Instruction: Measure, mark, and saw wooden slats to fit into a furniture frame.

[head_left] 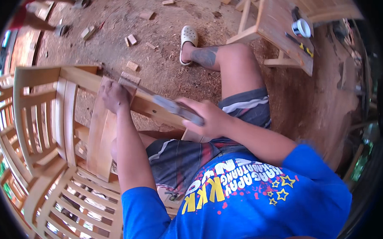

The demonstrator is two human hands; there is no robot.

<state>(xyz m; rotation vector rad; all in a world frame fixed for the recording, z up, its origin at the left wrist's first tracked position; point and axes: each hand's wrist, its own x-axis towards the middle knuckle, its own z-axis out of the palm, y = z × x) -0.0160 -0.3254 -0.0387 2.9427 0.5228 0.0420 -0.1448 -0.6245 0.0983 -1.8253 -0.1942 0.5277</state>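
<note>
My left hand [115, 96] is closed over the far end of a flat wooden board [101, 138], its fingers curled on the edge. The board slants from the bench frame up toward a wooden rail [157, 109]. My right hand [206, 116] grips a long grey hand tool [174, 106] by its thick end. The tool's thin end reaches the board's end beside my left hand, near a small light wood piece [130, 77]. The tool is blurred, so I cannot tell its exact kind.
A slatted wooden bench [75, 205] stands at the left. Wood offcuts [132, 65] and shavings lie on the dirt floor. At the right, a low wooden table [277, 26] bears a white tub [301, 29] and yellow-handled pliers [306, 49]. Another person's legs [37, 21] show at the far left.
</note>
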